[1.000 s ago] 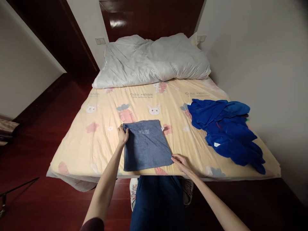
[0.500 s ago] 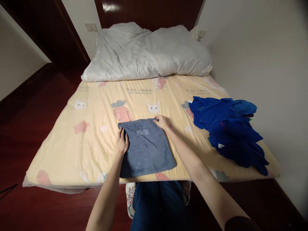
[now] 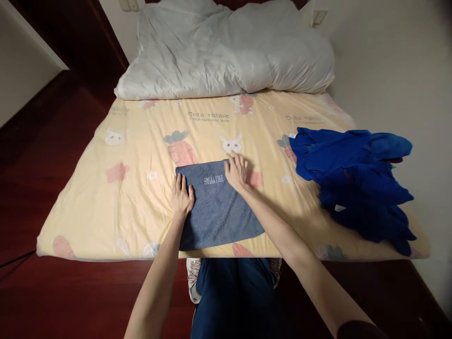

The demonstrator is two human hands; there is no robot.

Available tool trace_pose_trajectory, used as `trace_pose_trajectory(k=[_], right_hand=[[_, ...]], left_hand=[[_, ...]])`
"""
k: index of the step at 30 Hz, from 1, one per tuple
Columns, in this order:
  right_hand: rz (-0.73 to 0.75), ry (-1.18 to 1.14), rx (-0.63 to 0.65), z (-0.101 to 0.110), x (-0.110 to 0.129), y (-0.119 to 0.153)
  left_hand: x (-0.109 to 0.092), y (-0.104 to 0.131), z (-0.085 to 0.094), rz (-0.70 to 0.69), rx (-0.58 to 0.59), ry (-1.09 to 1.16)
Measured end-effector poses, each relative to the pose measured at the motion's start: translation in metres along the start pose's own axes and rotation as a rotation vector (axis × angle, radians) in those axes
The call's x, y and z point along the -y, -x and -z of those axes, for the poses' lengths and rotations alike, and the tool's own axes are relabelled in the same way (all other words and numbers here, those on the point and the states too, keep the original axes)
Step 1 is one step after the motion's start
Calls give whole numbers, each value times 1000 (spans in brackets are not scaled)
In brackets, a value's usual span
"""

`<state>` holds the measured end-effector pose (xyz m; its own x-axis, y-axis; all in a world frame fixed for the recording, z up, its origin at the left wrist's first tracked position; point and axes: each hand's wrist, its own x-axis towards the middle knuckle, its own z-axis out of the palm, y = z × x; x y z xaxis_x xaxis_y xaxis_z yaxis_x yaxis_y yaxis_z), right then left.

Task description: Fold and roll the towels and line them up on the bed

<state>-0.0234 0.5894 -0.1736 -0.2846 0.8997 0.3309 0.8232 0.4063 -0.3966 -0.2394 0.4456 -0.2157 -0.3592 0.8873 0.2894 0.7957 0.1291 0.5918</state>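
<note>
My left hand [image 3: 183, 199] and right hand [image 3: 236, 172] lie spread on the towel [image 3: 213, 214], likely light and limp, best pinched at its corners.

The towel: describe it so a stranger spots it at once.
On the yellow bed, look to the middle of the near edge. There the towel lies flat, left hand on its left edge, right hand at its far right corner. Its white lettering and grey-blue colour set it apart from the crumpled, brighter blue cloth.
</note>
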Motion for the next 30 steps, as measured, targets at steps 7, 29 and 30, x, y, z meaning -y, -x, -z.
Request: trace_pose_trajectory(k=[7, 29, 30], right_hand=[[207, -2, 309, -6, 17, 42], [198, -30, 257, 17, 18, 65], [231, -30, 294, 20, 21, 78]], left_hand=[[-29, -7, 12, -233, 114, -74], [-49, -21, -6, -245, 269, -199], [-53, -11, -8, -267, 306, -201]])
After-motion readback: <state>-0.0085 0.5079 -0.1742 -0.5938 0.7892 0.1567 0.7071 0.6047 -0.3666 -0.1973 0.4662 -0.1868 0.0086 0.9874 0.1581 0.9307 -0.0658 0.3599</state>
